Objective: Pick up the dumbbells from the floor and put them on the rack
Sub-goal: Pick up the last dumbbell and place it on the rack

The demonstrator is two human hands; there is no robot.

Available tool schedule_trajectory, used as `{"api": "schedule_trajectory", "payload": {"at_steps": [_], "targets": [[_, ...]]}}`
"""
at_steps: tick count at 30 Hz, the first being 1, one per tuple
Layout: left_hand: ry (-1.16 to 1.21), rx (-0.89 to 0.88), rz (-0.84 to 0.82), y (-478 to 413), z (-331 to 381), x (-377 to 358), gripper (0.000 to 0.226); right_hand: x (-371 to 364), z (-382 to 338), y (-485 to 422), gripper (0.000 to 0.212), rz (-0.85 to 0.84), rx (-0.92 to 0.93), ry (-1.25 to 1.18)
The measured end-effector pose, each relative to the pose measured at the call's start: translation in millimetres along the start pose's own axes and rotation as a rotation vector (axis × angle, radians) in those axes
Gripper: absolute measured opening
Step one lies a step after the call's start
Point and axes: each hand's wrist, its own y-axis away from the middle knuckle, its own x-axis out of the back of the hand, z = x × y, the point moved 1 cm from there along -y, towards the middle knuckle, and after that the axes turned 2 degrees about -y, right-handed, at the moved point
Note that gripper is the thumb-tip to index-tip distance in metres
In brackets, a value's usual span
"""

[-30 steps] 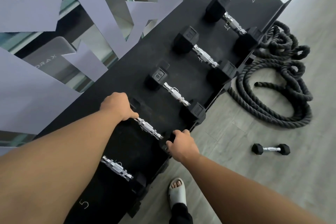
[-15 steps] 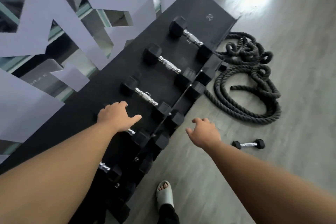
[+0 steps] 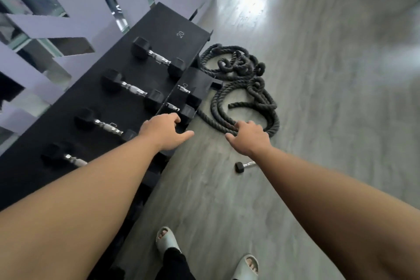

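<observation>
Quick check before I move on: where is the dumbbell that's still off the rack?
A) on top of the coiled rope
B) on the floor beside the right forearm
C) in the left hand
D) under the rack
B: the small dumbbell lies on the grey floor, partly hidden by the right forearm; both hands are empty.

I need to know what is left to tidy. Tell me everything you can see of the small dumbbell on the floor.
The small dumbbell lies on its side on the grey floor, below the coiled rope and apart from the rack. One black hexagonal head and part of a shiny metal handle show; the right forearm hides the rest. Neither hand touches it.
</observation>
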Motion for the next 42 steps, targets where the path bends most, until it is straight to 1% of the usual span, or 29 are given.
{"api": "schedule_trajectory", "payload": {"at_steps": [3,6,9,14,16,20,26,31,36,42], "targets": [[0.046,-0.017,-0.032,-7.5,40.3,-15.6,0.071,16.6,43.5,-7.5,0.059,0.011,-0.073,-0.003],[0.098,-0.017,-0.073,-24.7,62.4,-40.5,0.072,21.8,78.2,-29.8,0.062,-0.005,-0.137,-0.02],[0.141,0.003,-0.121,-55.3,71.7,-68.9,0.075,17.3,104.0,-64.5,0.062,-0.027,-0.185,-0.03],[0.237,0.078,-0.205,-129.1,79.3,-114.0,0.087,3.6,129.9,-136.2,0.065,-0.067,-0.233,-0.063],[0.28,0.114,-0.236,-161.0,85.4,-130.9,0.086,-2.8,138.8,-167.3,0.066,-0.08,-0.256,-0.071],[0.336,0.176,-0.29,-215.1,100.6,-175.8,0.077,-27.0,163.6,-223.8,0.067,-0.124,-0.296,-0.102],[0.449,0.331,-0.341,-275.4,122.4,-283.2,0.072,-105.9,234.1,-303.0,0.066,-0.226,-0.333,-0.14],[0.515,0.488,-0.383,-311.9,131.2,-409.8,0.078,-193.4,311.8,-366.0,0.062,-0.329,-0.364,-0.125],[0.619,0.607,-0.419,-350.3,139.9,-535.8,0.073,-277.6,375.9,-422.5,0.065,-0.361,-0.414,-0.175],[0.689,0.693,-0.452,-388.6,136.9,-661.2,0.091,-381.5,424.7,-468.7,0.062,-0.407,-0.429,-0.076]]}}
